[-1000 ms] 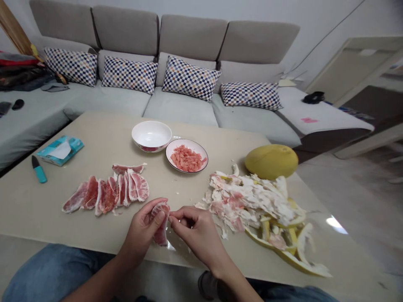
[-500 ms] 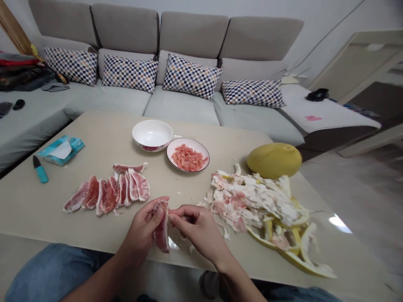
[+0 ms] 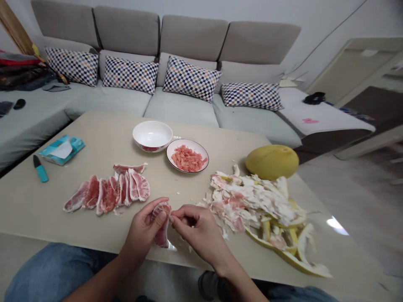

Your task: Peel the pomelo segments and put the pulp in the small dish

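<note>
Over the beige tabletop (image 3: 94, 134), fingers: the left thumb (image 3: 160, 219) and curled left fingers are clamping a pink pomelo segment (image 3: 162, 235), while the right fingertips (image 3: 172, 219) are pinching together against its upper edge.

Hands: the left hand (image 3: 141, 237) is cradling the segment just above the table's near edge, and the right hand (image 3: 197, 233) is meeting it from the side, knuckles raised.

Segment: the fleshy piece is hanging from the left hand's grip, its lower end clear of the tabletop.

Nearest the left hand: a fanned row of peeled pink pomelo segments (image 3: 107, 195) is lying on the tabletop, with one long peeled segment (image 3: 129, 168) lying just behind it.

Nearest the right hand: a heap of white pith and yellow rind (image 3: 252, 201) is spreading across the tabletop, with a round yellow-green pomelo (image 3: 272, 162) resting against its far side.

Far side of the table: a white ceramic bowl (image 3: 152, 135) is standing beside a white dark-rimmed plate (image 3: 168, 157) holding shredded pink pomelo flesh (image 3: 188, 159).

Left side of the table: a teal-handled knife (image 3: 40, 169) is lying just beside a blue tissue packet (image 3: 61, 150).

Behind the table: a long grey fabric sofa (image 3: 179, 110) is holding checked cushions (image 3: 190, 79).
</note>
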`<state>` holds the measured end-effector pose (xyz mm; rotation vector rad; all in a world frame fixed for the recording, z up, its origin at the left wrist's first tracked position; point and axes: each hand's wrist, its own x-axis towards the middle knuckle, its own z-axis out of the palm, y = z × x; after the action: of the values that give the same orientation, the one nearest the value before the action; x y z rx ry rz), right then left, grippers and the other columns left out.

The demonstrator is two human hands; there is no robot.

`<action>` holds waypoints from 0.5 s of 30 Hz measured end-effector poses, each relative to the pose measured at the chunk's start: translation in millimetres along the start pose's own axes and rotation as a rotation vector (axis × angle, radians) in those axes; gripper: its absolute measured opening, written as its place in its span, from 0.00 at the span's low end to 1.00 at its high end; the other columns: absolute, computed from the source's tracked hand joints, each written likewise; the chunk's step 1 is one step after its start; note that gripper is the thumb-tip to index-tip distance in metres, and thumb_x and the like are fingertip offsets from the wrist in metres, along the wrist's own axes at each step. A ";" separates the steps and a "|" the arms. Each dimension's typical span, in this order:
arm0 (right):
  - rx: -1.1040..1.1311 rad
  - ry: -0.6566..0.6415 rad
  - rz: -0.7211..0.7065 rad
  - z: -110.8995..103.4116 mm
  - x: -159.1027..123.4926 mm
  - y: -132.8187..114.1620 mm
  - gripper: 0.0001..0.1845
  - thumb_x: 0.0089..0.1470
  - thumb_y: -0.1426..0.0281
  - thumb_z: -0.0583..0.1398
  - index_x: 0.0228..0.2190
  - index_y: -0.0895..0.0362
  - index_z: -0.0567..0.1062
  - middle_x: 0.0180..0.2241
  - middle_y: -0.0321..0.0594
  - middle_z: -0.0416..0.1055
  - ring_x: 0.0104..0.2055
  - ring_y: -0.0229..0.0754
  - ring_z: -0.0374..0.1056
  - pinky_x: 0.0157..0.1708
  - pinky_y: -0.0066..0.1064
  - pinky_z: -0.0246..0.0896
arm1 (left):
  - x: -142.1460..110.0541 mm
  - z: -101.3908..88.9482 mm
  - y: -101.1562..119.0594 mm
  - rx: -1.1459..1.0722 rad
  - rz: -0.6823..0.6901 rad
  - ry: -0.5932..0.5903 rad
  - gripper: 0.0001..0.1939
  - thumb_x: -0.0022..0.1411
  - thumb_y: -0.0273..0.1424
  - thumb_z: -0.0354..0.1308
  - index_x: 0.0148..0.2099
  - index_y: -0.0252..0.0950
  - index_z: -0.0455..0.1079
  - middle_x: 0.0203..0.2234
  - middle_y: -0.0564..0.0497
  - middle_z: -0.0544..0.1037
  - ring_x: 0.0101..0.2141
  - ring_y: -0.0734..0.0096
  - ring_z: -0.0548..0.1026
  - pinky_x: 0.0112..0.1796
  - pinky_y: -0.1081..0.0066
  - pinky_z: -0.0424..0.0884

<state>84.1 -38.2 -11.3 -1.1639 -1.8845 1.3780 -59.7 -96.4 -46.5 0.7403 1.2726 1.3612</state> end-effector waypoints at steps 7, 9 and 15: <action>-0.059 0.136 0.004 16.5 0.2 1.6 0.07 0.44 0.71 0.59 0.18 0.59 0.74 0.14 0.31 0.62 0.18 0.31 0.54 0.18 0.22 0.49 | -3.3 1.5 -1.8 0.187 0.151 0.177 0.16 0.53 0.34 0.65 0.45 0.40 0.77 0.44 0.47 0.77 0.46 0.57 0.72 0.49 0.67 0.64; -0.059 0.159 0.018 20.9 0.9 3.8 0.07 0.42 0.72 0.59 0.17 0.59 0.71 0.14 0.30 0.60 0.17 0.30 0.52 0.18 0.22 0.48 | -4.6 1.6 -3.1 0.231 0.209 0.204 0.15 0.53 0.32 0.65 0.44 0.42 0.78 0.45 0.47 0.77 0.48 0.57 0.71 0.50 0.67 0.63; 0.023 0.184 0.041 26.3 3.2 10.5 0.08 0.41 0.71 0.59 0.15 0.58 0.68 0.14 0.28 0.57 0.18 0.30 0.50 0.18 0.22 0.46 | -5.5 2.6 -0.3 0.265 0.242 0.235 0.14 0.53 0.32 0.65 0.44 0.43 0.78 0.43 0.48 0.78 0.47 0.57 0.71 0.50 0.66 0.63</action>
<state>64.8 -47.0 -30.3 -1.2788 -1.7208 1.2647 -55.9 -100.9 -45.0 0.9623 1.6119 1.5248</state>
